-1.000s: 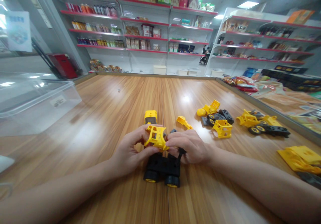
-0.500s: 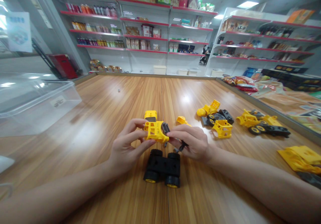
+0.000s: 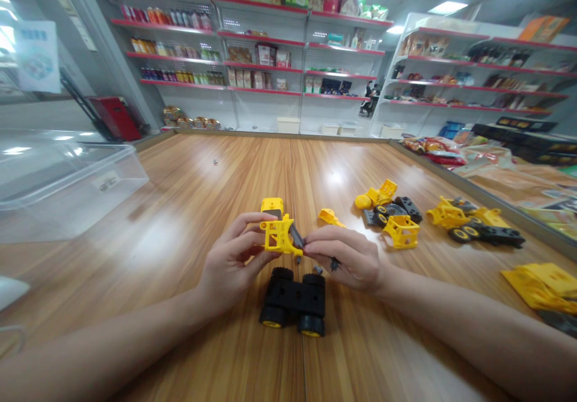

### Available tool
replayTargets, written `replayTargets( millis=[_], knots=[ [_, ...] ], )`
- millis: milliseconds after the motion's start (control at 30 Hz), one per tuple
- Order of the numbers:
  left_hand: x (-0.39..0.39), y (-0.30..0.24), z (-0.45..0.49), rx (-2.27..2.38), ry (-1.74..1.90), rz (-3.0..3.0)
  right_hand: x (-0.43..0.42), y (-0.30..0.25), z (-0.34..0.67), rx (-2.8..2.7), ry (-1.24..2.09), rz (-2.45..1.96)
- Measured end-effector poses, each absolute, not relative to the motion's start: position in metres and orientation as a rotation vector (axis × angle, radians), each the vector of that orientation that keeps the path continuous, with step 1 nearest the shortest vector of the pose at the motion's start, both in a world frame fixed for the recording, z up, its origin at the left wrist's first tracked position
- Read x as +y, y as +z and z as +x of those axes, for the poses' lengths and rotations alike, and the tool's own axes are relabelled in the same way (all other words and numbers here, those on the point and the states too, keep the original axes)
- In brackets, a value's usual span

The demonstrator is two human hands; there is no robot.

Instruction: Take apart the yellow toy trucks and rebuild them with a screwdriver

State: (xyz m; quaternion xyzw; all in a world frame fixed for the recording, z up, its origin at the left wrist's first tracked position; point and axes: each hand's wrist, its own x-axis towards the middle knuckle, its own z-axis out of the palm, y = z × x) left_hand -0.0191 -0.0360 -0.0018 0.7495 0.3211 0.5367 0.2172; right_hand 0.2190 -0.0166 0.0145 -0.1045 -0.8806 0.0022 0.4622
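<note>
My left hand (image 3: 237,256) pinches a yellow toy truck cab frame (image 3: 276,237) by its left side, held above the table. My right hand (image 3: 345,256) is closed on a dark grey plastic piece (image 3: 296,236) that lies against the frame's right side. A small dark part (image 3: 334,264) also pokes out under the right fingers. Just below the hands, a black wheeled chassis (image 3: 295,298) stands on its wheels. Behind the frame is another yellow piece (image 3: 272,204) with a dark part. Small grey bits (image 3: 318,269) lie near the chassis.
A small yellow part (image 3: 331,216) lies beyond my right hand. Partly built yellow and black toy vehicles (image 3: 387,210) (image 3: 475,222) sit to the right, with yellow pieces (image 3: 541,285) nearer. A clear plastic bin (image 3: 72,194) stands at left. Stocked shelves (image 3: 261,65) line the back.
The dark grey piece has tilted against the yellow frame and now shows as a long slanted bar. Both hands keep nearly the same place; the chassis has not moved.
</note>
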Motion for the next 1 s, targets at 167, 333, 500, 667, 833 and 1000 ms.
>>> replayTargets(
  millis=[167, 333, 500, 667, 833, 1000],
  knots=[
    [-0.0356, -0.0024, -0.0199, 0.85, 1.487, 2.126, -0.0121, 0.0107, 0.2167, -2.21, 0.076, -0.164],
    [-0.0342, -0.0025, -0.0209, 0.85, 1.416, 2.092, -0.0091, 0.0083, 0.2154, -2.221, 0.137, -0.157],
    [-0.0327, -0.0006, -0.0213, 0.851, 1.384, 2.069, -0.0083, 0.0067, 0.2145, -2.234, 0.128, -0.164],
    [-0.0337, 0.0013, -0.023, 0.747, 1.349, 2.126, -0.0094, 0.0053, 0.2145, -2.199, 0.082, -0.177],
    [-0.035, 0.002, -0.0249, 0.716, 1.225, 2.114, -0.0099, 0.0098, 0.2185, -2.241, -0.085, -0.203],
    [-0.0363, 0.0041, -0.0248, 0.686, 1.211, 2.105, -0.0101, 0.0136, 0.2222, -2.244, -0.26, -0.165]
  ],
)
